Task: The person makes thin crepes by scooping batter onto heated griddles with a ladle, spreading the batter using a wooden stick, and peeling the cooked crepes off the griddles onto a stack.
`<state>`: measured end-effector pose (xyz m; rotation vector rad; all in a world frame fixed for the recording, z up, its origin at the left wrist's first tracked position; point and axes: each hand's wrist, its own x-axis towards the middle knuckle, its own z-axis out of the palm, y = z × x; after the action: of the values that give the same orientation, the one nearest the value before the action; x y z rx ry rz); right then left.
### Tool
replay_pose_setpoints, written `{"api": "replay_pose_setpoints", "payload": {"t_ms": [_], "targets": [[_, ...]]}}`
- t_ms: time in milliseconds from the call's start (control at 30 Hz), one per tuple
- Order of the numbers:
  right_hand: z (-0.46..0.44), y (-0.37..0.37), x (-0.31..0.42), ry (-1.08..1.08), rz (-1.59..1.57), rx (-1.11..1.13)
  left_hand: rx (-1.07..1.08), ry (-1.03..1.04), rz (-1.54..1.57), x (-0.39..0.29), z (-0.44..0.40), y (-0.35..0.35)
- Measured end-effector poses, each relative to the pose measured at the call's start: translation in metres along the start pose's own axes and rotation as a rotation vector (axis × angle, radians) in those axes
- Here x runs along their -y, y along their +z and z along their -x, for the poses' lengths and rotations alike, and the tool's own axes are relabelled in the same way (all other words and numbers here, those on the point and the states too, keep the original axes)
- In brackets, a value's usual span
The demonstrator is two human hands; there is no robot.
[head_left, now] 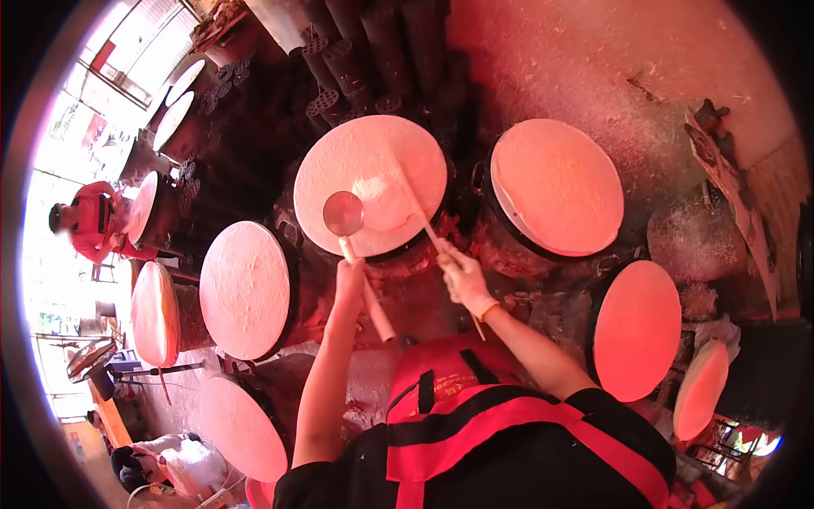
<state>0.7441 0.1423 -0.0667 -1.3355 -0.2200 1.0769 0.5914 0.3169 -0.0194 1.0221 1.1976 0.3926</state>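
Observation:
In front of me a round griddle carries a layer of pale batter, with a thicker white heap near its middle. My left hand is wrapped round the handle of a ladle, whose round bowl hangs over the near left part of the griddle. The handle's end sticks out below that hand. My right hand grips a long, thin wooden spreader. Its flat blade lies across the batter, just right of the heap, and its handle runs back past my wrist.
Other round griddles with pale sheets stand in a ring around me, on the left and right. Dark perforated cylinders are stacked behind. Another person in red is at far left. Broken boards lean at right.

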Motion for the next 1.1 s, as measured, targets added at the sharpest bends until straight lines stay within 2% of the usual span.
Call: {"api": "replay_pose_setpoints", "payload": {"t_ms": [33, 100, 133, 167, 200, 233, 267, 300, 333, 367, 467, 500, 567, 633, 700, 733, 833, 900, 933, 1033, 1067, 1100], "targets": [[0.008, 0.012, 0.008, 0.135, -0.077, 0.087, -0.024, -0.072, 0.052, -0.002, -0.001, 0.013], [0.010, 0.029, 0.007, 0.269, -0.145, 0.190, 0.035, -0.165, 0.196, -0.002, -0.005, 0.028], [0.013, 0.036, 0.012, 0.321, -0.151, 0.213, 0.166, -0.154, 0.398, -0.006, -0.002, 0.025], [0.015, 0.037, 0.020, 0.340, -0.147, 0.239, 0.277, -0.118, 0.439, 0.001, -0.017, 0.011], [0.015, 0.037, 0.030, 0.357, -0.143, 0.265, 0.196, -0.075, 0.326, -0.024, 0.008, 0.000], [0.016, 0.037, 0.043, 0.369, -0.143, 0.289, 0.243, -0.124, 0.440, -0.042, 0.032, -0.015], [0.019, 0.035, 0.059, 0.273, -0.073, 0.270, 0.285, -0.179, 0.551, -0.060, 0.056, -0.029], [0.009, 0.028, 0.062, 0.145, -0.058, 0.226, 0.450, -0.340, 0.890, -0.059, 0.068, -0.049], [-0.003, 0.020, 0.077, 0.128, -0.073, 0.110, 0.610, -0.406, 0.916, -0.049, 0.068, -0.067], [-0.007, 0.014, 0.086, 0.115, -0.085, -0.005, 0.582, -0.402, 0.895, -0.049, 0.084, -0.070], [-0.028, 0.008, 0.000, -0.660, 0.597, -0.042, 0.595, -0.588, 0.762, -0.043, 0.074, -0.101], [0.010, 0.022, 0.007, -0.406, 0.682, 0.052, 0.614, -0.608, 0.713, -0.039, 0.070, -0.111], [0.060, 0.048, 0.024, -0.165, 0.921, 0.181, 0.571, -0.613, 0.586, -0.028, 0.076, -0.125], [0.059, 0.039, 0.007, -0.399, 0.759, 0.173, 0.462, -0.555, 0.418, -0.024, 0.090, -0.132], [0.052, 0.029, 0.000, -0.424, 0.627, -0.161, 0.408, -0.492, 0.360, -0.024, 0.109, -0.139], [0.037, 0.019, -0.029, -0.523, 0.574, -0.386, 0.424, -0.484, 0.343, -0.020, 0.112, -0.148], [0.099, 0.040, -0.056, -0.387, 0.904, -0.241, 0.442, -0.472, 0.304, -0.004, 0.114, -0.164], [0.132, 0.052, -0.070, -0.350, 1.074, 0.023, 0.389, -0.514, 0.317, -0.001, 0.118, -0.163], [0.142, 0.053, -0.065, -0.278, 1.100, 0.074, 0.467, -0.549, 0.324, 0.003, 0.117, -0.168], [0.131, 0.037, -0.037, -0.590, 0.781, -0.214, 0.447, -0.645, 0.421, -0.004, 0.130, -0.149], [0.133, 0.030, -0.001, -0.292, 0.846, -0.333, 0.450, -0.679, 0.484, -0.003, 0.132, -0.143], [0.112, 0.007, 0.004, -0.385, 0.883, -0.412, 0.446, -0.713, 0.540, -0.005, 0.135, -0.133]]}}
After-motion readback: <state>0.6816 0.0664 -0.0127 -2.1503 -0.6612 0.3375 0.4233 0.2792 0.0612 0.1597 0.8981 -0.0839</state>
